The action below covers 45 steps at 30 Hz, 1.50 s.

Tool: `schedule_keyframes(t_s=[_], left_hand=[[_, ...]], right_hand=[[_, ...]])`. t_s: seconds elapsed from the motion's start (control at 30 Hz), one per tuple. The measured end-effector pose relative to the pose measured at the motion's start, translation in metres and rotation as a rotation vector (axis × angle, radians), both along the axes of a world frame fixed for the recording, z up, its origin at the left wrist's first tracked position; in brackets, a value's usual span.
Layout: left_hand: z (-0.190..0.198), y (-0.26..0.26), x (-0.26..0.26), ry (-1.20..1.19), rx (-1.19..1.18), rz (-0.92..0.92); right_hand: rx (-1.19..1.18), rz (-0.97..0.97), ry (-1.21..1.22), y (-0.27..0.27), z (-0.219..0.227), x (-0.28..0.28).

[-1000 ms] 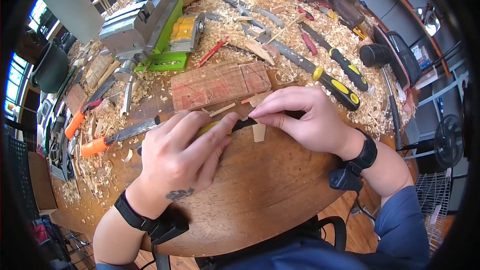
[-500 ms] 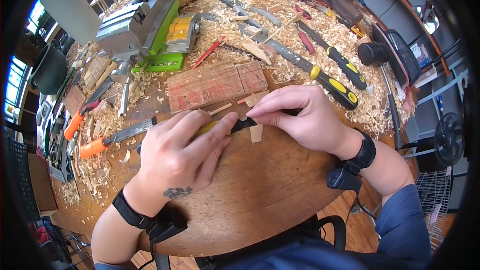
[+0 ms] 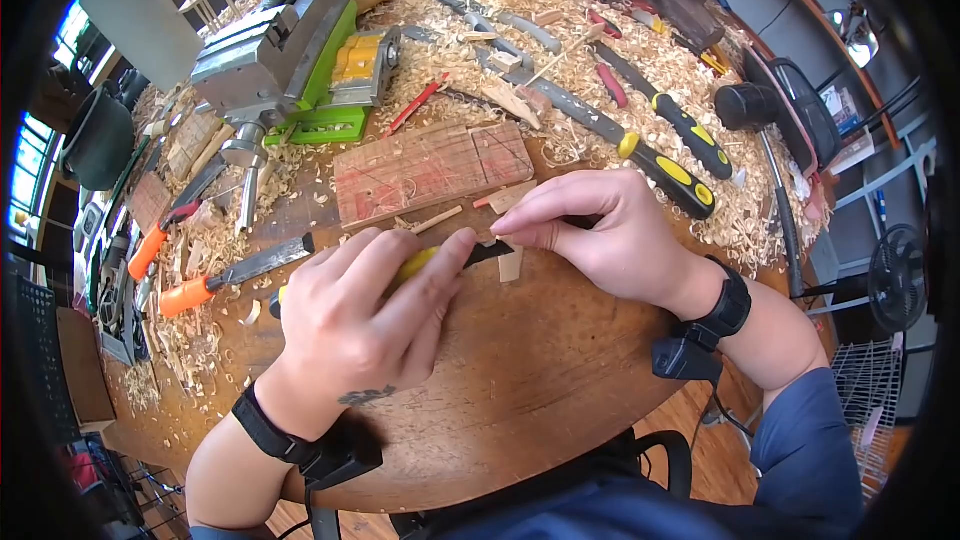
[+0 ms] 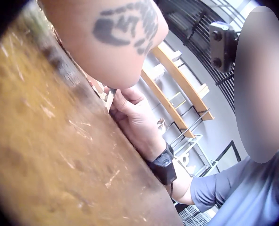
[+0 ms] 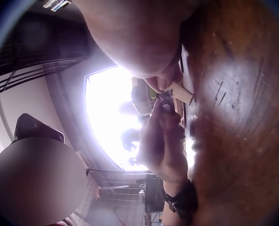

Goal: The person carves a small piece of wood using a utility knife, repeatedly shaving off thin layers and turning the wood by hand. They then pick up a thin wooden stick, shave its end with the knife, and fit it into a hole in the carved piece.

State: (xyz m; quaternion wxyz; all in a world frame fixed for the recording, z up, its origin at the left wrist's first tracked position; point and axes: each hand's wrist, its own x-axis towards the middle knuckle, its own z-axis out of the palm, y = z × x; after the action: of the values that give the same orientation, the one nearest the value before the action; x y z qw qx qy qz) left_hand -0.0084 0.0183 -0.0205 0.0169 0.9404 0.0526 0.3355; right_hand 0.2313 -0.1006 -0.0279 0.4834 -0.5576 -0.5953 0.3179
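My left hand point(image 3: 365, 315) grips a yellow-bodied tool point(image 3: 418, 262) with a narrow dark front end point(image 3: 488, 252), which points right toward the other hand. Thumb and forefinger of my right hand point(image 3: 610, 235) are pinched together at a small pale piece of wood point(image 3: 510, 266), whose lower end shows below the dark end. In the right wrist view this wood piece point(image 5: 181, 93) juts out from under the right fingertips, just over the table. The left hand point(image 5: 165, 148) faces it there. Fingers cover most of the tool's body.
A red-marked board point(image 3: 430, 175) lies just beyond the hands, with a thin wood stick point(image 3: 437, 219) before it. A vise point(image 3: 260, 60), orange-handled chisel point(image 3: 235, 275), yellow-and-black-handled file point(image 3: 665, 175) and mallet point(image 3: 750, 108) lie around among wood shavings point(image 3: 560, 30).
The left hand has rolled slightly, so its wrist tattoo shows less and more of the yellow body shows. The right hand keeps its pinch almost in place.
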Motion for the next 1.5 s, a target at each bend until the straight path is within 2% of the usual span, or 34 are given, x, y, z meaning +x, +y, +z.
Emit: schedule_keyframes(t_s=[0.2,0.27,0.5,0.57,0.67,0.8,0.87,0.9,1.03,1.13,1.23,1.33,1.5], left_hand=[[0.004,-0.002,0.001,0.029,-0.007,-0.01],[0.009,-0.006,0.0,0.118,-0.092,-0.003],[0.002,-0.004,0.002,0.079,-0.02,-0.023],[0.008,-0.006,0.0,0.157,-0.114,-0.053],[0.016,-0.011,-0.002,0.266,-0.079,-0.045],[0.01,-0.009,-0.002,0.131,-0.134,-0.069],[0.009,-0.009,-0.002,0.059,-0.102,0.038],[0.001,-0.002,-0.001,0.002,-0.022,0.029],[0.002,-0.002,0.0,0.003,-0.035,0.024],[0.007,-0.007,0.0,0.12,-0.1,-0.013],[0.009,-0.009,0.0,0.198,0.012,-0.034],[0.01,-0.008,-0.002,0.218,-0.007,-0.074],[0.004,-0.003,0.0,0.068,-0.005,-0.03]], right_hand=[[0.005,0.006,0.022,0.0,-0.001,0.001],[0.006,0.004,0.018,0.0,-0.002,0.001],[-0.016,-0.01,-0.009,0.0,0.0,0.0],[0.001,-0.011,-0.043,0.0,0.0,0.001],[0.016,-0.022,-0.075,-0.001,-0.001,0.001],[0.015,-0.014,-0.045,0.0,-0.002,0.002],[0.016,-0.011,-0.031,0.001,-0.001,0.001],[0.018,-0.004,-0.018,0.001,-0.001,0.001],[0.011,-0.003,-0.014,0.001,-0.002,0.002],[0.044,-0.014,0.012,0.002,-0.006,0.003],[0.036,-0.027,0.023,0.002,-0.005,0.003],[0.035,-0.046,0.011,0.001,-0.003,0.002],[-0.068,-0.05,0.013,-0.001,0.002,0.001]])
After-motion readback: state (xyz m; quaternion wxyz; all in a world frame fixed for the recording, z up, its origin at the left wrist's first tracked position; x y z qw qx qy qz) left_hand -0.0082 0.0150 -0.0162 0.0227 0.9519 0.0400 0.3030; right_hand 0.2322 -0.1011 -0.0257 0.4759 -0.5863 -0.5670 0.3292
